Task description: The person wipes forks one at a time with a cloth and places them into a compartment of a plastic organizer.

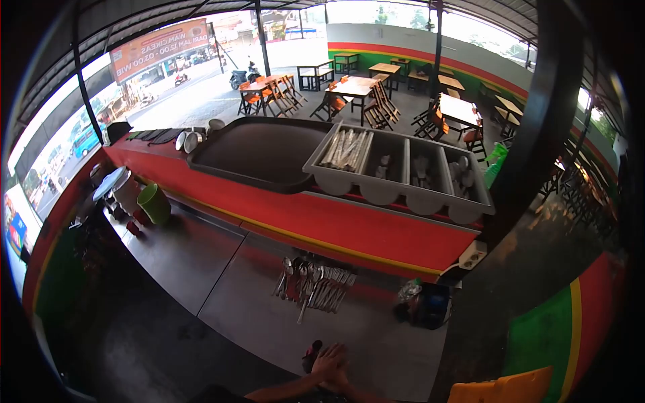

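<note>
My left hand [325, 365] and my right hand [341, 376] meet at the bottom of the head view, over the near edge of the grey counter [376, 342]. They overlap with fingers stretched out, and part of the right hand is hidden. Just left of them is a small dark object [310, 356] with a reddish part. Farther in on the counter lies a spread of metal spoons and forks [316, 285], apart from both hands. On the red ledge above stands a grey cutlery tray [396, 191] with compartments, one filled with pale wrapped sticks [347, 149].
A big dark tray [259, 151] sits beside the cutlery tray. Left on the counter are a green bin [154, 203] and a white bucket [125, 191]. A dark blue box [433, 305] lies right, below a power socket [473, 255]. An orange chair back [500, 386] is near bottom right.
</note>
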Motion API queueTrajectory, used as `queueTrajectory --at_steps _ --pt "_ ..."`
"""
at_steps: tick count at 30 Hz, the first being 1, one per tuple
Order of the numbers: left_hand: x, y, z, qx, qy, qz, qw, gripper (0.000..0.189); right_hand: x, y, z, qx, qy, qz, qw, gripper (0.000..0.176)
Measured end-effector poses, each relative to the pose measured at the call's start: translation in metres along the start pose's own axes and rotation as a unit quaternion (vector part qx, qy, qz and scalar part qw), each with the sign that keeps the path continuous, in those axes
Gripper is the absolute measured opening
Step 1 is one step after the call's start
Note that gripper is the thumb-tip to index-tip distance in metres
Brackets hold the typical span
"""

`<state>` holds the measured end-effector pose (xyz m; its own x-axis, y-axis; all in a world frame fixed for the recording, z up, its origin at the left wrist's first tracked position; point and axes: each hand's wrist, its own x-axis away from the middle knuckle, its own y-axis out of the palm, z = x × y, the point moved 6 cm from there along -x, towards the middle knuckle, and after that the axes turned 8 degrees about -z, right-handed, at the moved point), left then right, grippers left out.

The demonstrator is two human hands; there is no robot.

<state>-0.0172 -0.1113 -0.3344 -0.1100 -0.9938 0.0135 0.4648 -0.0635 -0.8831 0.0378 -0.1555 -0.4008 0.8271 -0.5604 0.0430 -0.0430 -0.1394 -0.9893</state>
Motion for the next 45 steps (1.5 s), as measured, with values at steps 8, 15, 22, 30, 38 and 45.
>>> queueTrajectory --at_steps 8,15,22,30,38,45 --pt "-0.023 0.005 -0.044 -0.005 0.015 -0.022 1.000 0.056 -0.033 -0.008 0.027 -0.211 0.107 -0.065 0.969 0.093" --pt "-0.057 -0.059 -0.104 0.002 -0.048 0.029 0.998 0.065 -0.074 -0.082 0.081 -0.134 0.251 0.175 0.943 0.075" --pt "-0.093 -0.082 -0.142 0.065 -0.004 0.011 0.998 0.066 -0.092 -0.085 0.109 -0.108 0.401 0.236 0.878 0.066" --pt "-0.146 -0.078 -0.151 -0.037 -0.014 0.036 0.999 0.068 -0.106 -0.095 0.112 -0.094 0.473 0.215 0.849 0.068" --pt "-0.159 -0.080 -0.144 -0.044 0.005 0.018 0.999 0.060 -0.110 -0.094 0.119 -0.099 0.491 0.190 0.844 0.068" --pt "-0.161 -0.071 -0.146 -0.047 0.024 0.000 0.999 0.051 -0.110 -0.089 0.123 -0.109 0.492 0.176 0.846 0.070"
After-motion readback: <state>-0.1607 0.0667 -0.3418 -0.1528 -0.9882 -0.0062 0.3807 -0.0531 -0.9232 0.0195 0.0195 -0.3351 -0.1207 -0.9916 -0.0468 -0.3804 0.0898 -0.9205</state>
